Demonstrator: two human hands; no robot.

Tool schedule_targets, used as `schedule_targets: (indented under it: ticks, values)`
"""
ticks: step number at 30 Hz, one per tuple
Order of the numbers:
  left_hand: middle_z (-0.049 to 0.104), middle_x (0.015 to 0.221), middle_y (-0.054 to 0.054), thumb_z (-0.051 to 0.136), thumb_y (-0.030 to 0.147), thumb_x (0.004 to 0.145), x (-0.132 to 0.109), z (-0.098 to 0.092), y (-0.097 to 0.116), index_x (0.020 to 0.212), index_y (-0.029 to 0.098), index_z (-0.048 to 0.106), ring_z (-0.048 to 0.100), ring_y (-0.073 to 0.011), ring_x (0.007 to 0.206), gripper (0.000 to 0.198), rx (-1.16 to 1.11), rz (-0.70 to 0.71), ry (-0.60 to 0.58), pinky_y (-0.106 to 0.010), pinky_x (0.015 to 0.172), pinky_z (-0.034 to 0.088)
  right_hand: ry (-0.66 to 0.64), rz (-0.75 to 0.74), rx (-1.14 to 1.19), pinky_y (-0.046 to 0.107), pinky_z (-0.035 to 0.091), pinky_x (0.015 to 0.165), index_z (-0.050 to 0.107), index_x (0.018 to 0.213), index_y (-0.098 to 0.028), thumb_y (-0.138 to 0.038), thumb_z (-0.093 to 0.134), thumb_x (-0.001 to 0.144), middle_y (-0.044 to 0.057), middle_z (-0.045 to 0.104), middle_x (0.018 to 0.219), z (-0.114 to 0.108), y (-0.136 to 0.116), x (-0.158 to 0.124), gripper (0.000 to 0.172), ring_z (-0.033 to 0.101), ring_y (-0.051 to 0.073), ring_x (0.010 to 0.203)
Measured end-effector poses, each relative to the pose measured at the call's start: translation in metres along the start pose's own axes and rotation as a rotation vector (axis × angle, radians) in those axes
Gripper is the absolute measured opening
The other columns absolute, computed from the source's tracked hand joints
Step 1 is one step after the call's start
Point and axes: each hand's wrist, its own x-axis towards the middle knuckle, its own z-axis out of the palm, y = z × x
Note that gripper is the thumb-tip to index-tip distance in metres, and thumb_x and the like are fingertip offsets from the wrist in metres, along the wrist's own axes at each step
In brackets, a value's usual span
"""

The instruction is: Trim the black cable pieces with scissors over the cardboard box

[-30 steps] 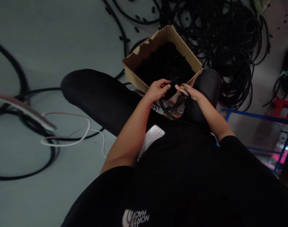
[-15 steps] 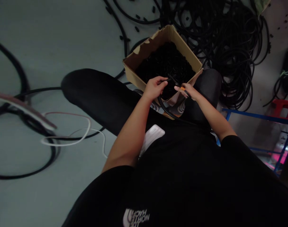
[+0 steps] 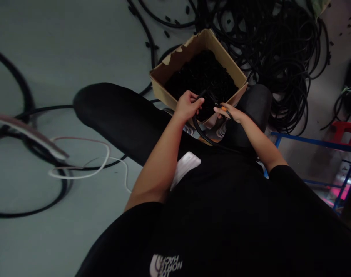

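Between my knees stands a cardboard box (image 3: 165,94) with many short black pieces (image 3: 203,73) inside. Over its near edge, my left hand (image 3: 189,105) pinches a black rubber hose (image 3: 203,134) close to its end. From that hand the hose curves down and to the right across my lap. My right hand (image 3: 228,112) is closed round the black and orange handles of scissors (image 3: 224,109), whose dark blades point at the hose end. The blades are hard to make out against the black pieces.
A large tangle of black hose (image 3: 279,69) lies on the floor beyond the box, to the right. Looser hose loops (image 3: 22,84) and a white cable (image 3: 106,154) are at the left. A white device (image 3: 188,163) rests on my lap. A blue frame (image 3: 308,139) and a red stool (image 3: 344,130) stand at right.
The hose end in my left hand has tilted upward. The scissors have drawn back slightly to the right, away from it.
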Motion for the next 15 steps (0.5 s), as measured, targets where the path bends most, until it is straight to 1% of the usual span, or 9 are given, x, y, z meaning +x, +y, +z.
schedule_targets:
  ticks: [3,6,9,12,15]
  values:
    - [0.068,0.079,0.000,0.102,0.084,0.108,-0.001,0.007,0.001,0.108,0.029,0.050,0.060,-0.0172,0.057,0.075,-0.006,0.015,-0.049,-0.024,0.056,0.041,-0.030,-0.022,-0.002,0.028,0.065,0.083,0.072,0.104,-0.022,-0.070,0.116,0.099,0.001,0.081,0.095,0.002,0.000,0.001,0.066,0.077,0.017,0.090]
    - [0.070,0.078,-0.001,0.104,0.081,0.108,-0.002,0.015,0.003,0.108,0.029,0.052,0.061,-0.0173,0.056,0.074,-0.018,-0.008,-0.091,-0.024,0.057,0.043,-0.047,-0.031,0.012,0.030,0.067,0.090,0.073,0.108,-0.022,-0.068,0.118,0.096,0.001,0.082,0.099,0.004,-0.002,0.002,0.066,0.078,0.019,0.097]
    - [0.071,0.078,-0.001,0.108,0.077,0.109,-0.001,0.019,0.004,0.106,0.028,0.052,0.060,-0.0168,0.055,0.074,-0.034,-0.019,-0.112,-0.024,0.057,0.044,-0.040,-0.051,0.053,0.032,0.068,0.096,0.072,0.109,-0.023,-0.067,0.118,0.097,0.002,0.081,0.104,0.007,-0.004,0.003,0.064,0.078,0.020,0.102]
    - [0.070,0.077,0.000,0.107,0.066,0.112,0.000,0.020,0.005,0.103,0.029,0.051,0.059,-0.0172,0.053,0.068,-0.017,-0.042,-0.114,-0.026,0.055,0.045,-0.032,-0.062,0.093,0.032,0.068,0.104,0.074,0.111,-0.022,-0.063,0.117,0.099,0.003,0.080,0.109,0.008,-0.005,0.004,0.061,0.078,0.020,0.107]
    - [0.069,0.075,0.002,0.104,0.055,0.114,0.000,0.020,0.006,0.101,0.029,0.052,0.058,-0.0171,0.051,0.060,0.008,-0.058,-0.120,-0.026,0.054,0.045,-0.019,-0.056,0.095,0.034,0.070,0.109,0.075,0.113,-0.023,-0.063,0.118,0.098,0.003,0.080,0.111,0.008,-0.006,0.003,0.060,0.077,0.021,0.110]
